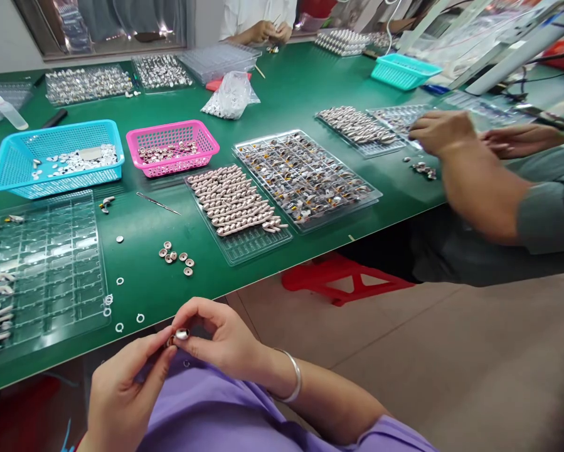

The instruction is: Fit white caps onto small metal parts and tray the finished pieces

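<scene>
Both my hands meet below the near edge of the green table [282, 100]. My right hand [220, 336] pinches a small shiny metal part [182, 334] between thumb and fingers. My left hand [124, 389] closes its fingertips on the same part from the left. Several small round metal caps [175, 257] lie loose on the table just above my hands, with a few white rings [120, 327] near the edge. A clear compartment tray [46, 263] with white parts along its left side lies to the left.
A blue basket [56, 157] and a pink basket [172, 147] hold small parts. Clear trays [305, 176] of metal pieces fill the middle. Tweezers [158, 203] lie on the table. A co-worker's hands [439, 132] work at the right; another person sits at the far side. A red stool [342, 279] stands under the table.
</scene>
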### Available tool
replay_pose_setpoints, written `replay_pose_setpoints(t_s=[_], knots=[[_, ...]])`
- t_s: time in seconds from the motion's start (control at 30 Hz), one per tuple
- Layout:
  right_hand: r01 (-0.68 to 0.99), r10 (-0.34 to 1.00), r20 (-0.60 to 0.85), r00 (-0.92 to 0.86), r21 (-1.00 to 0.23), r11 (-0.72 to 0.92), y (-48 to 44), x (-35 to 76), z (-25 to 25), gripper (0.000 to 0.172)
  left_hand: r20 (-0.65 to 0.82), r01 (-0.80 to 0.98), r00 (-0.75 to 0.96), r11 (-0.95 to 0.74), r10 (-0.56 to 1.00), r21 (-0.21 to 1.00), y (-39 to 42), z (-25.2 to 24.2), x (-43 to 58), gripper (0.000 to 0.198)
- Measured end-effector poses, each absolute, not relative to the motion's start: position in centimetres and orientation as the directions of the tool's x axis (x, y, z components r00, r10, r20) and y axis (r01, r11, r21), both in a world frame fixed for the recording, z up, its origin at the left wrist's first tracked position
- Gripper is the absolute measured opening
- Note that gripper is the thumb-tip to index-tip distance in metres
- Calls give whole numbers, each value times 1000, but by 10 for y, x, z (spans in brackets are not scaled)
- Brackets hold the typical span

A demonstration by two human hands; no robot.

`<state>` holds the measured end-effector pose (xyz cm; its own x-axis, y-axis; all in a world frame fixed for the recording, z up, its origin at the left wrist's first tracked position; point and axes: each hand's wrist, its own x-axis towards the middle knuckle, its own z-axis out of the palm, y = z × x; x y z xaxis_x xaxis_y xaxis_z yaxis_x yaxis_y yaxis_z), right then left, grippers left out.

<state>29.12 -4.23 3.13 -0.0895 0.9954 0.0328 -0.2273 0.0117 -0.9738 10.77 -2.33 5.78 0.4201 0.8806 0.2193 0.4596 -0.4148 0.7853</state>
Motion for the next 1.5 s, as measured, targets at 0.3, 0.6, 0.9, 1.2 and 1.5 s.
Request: replay_pose_setpoints(t_s=[0.3, 0.6, 0.9, 1.2, 1.5], knots=[[47, 972, 64, -228, -996, 77, -42, 310, 48, 22, 336, 534, 418, -527, 844, 661, -22, 56, 110, 18], [90, 950, 287, -125, -950, 299, -44, 298, 32, 10, 383, 543, 468, -601, 796, 586, -21, 54, 109, 16], [181, 867, 491, -81, -849, 497, -45, 292, 28, 10, 410, 512, 478, -625, 777, 589, -21, 52, 108, 18], [205, 835, 550, -2, -817, 538, -46, 290, 27, 10, 37, 377, 416, -210, 908, 902, -20, 58, 104, 18], [28, 872, 490, -15, -871, 490, -46, 292, 24, 9, -418, 188, 455, 374, 786, 908, -21, 57, 110, 37]])
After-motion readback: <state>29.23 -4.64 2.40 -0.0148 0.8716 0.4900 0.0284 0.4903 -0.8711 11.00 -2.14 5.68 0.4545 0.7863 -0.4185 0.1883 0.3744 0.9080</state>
